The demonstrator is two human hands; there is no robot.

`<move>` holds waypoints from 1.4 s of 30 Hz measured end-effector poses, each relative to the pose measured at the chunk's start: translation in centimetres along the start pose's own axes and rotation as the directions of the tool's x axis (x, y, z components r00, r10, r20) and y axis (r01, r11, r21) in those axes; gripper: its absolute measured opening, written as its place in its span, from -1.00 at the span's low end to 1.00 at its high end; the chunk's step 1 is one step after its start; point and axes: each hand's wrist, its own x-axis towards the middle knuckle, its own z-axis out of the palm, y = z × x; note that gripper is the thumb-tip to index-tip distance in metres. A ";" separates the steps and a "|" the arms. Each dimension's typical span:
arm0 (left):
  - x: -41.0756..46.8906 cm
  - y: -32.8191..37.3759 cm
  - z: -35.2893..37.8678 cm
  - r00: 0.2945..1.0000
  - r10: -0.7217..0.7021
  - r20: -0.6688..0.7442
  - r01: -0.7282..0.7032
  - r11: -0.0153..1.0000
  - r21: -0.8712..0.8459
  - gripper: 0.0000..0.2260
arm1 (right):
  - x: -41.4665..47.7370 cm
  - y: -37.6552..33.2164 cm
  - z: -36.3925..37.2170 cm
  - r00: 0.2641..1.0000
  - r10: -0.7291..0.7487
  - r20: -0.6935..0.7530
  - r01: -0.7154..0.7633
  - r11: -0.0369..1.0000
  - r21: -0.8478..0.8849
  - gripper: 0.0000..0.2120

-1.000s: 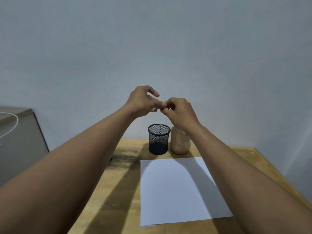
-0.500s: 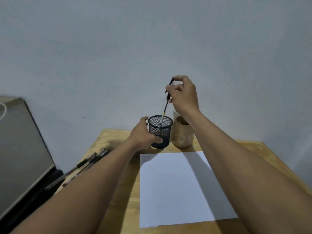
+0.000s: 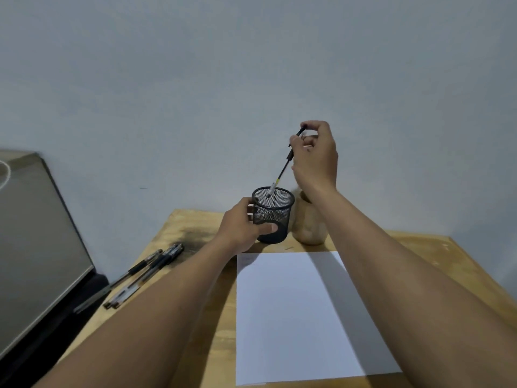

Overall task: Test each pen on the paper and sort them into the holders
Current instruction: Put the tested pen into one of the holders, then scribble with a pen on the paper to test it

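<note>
Right hand (image 3: 316,158) is up at centre-right of the frame, pinching a black pen (image 3: 282,172) by its capped top end, thumb + fingers curled round it. The pen hangs tilted, top leaning right, w/ the pale writing end down at the mouth of the black mesh holder (image 3: 275,217), just dipping past the rim afaict. Can't tell if it touches the mesh.

Left hand (image 3: 240,228) grips that mesh holder from its left side. The thumb lies across the front near the base, and the other fingers wrap round the back, mostly out of sight. The holder stands upright on the wooden table (image 3: 195,228), near the far edge by the wall (image 3: 195,79).

Just right of it sits a tan wooden holder (image 3: 309,231), partly hidden behind the right forearm. The two are touching or v. close, can't say which.

A white sheet of paper (image 3: 293,317) lies flat in front of both holders, lower centre of the frame, w/ the right forearm crossing over its right edge.

Lower left there's a bunch of spare pens (image 3: 145,273), black caps & clear barrels. They lie side by side along the table's left edge, pointing diagonally, approx 3-4, too blurry to count.

Far left is a grey slanted panel (image 3: 36,233) w/ a dark edge, and a bit of white cord (image 3: 5,172) right at the frame's border.
</note>
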 end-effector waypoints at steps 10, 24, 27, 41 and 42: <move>0.1 -0.2 0.0 1.000 0.008 0.000 -0.008 1.000 0.009 -0.39 | -2.3 2.7 1.1 0.897 0.189 0.400 -0.045 0.938 -0.342 -0.84; -0.7 0.8 -0.1 0.999 -0.034 0.008 0.034 0.999 0.032 -0.33 | -0.8 2.8 0.0 0.939 0.151 0.309 0.055 0.822 -0.567 -0.69; -1.5 1.3 -0.6 0.998 -0.061 -0.014 0.062 0.996 0.066 -0.16 | -1.0 1.5 -0.6 0.934 0.131 0.333 0.092 0.812 -0.576 -0.65; -11.6 -0.4 -13.8 0.920 -0.026 -0.391 0.211 0.874 0.439 -0.73 | -10.7 -3.6 6.9 0.690 0.041 0.723 0.350 0.856 -0.382 -0.77; -12.3 -0.8 -14.7 0.910 -0.031 -0.413 0.235 0.860 0.453 -0.74 | -11.6 -3.7 7.7 0.647 0.039 0.762 0.372 0.856 -0.360 -0.77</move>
